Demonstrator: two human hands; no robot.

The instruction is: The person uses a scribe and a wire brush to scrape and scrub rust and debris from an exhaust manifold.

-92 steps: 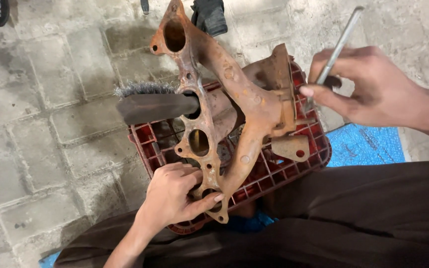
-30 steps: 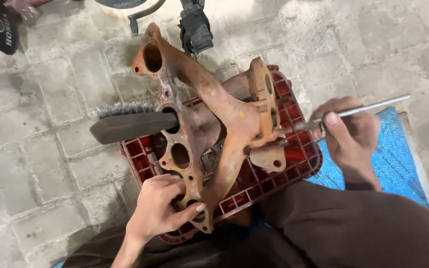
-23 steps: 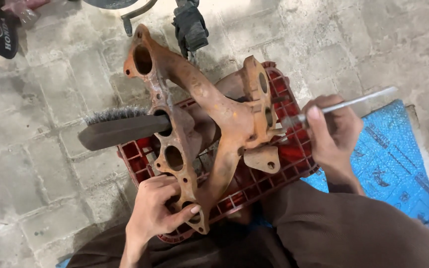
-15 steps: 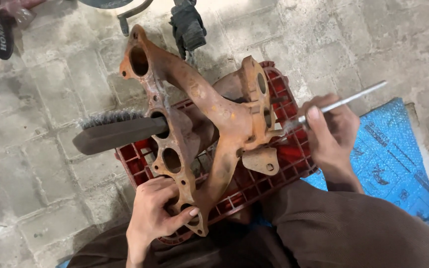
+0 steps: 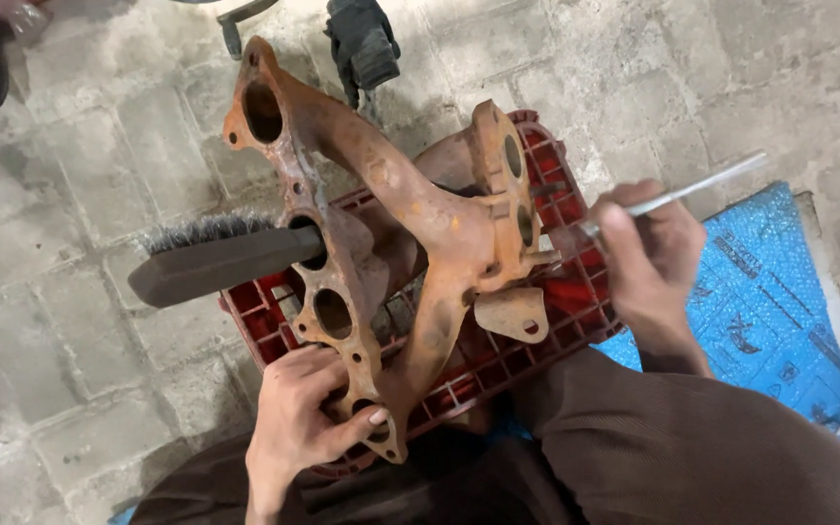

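A rusty cast manifold (image 5: pixel 381 243), pitted orange-brown with round ports and branching pipes, lies slanted across a red plastic lattice crate (image 5: pixel 537 340) on the grey paved floor (image 5: pixel 60 389); the left hand (image 5: pixel 298 428) closes its grip on the manifold's near flange; the right hand (image 5: pixel 648 262) clamps a thin bright metal rod (image 5: pixel 682 192), its tip hidden at the right flange; a dark wire brush (image 5: pixel 221 258) pokes through a port, its handle end hidden; blue crinkled sheeting (image 5: pixel 760 292) lies right, cut off.

Workshop yard — paved floor (image 5: pixel 70 389), rusty manifold (image 5: pixel 410 214).
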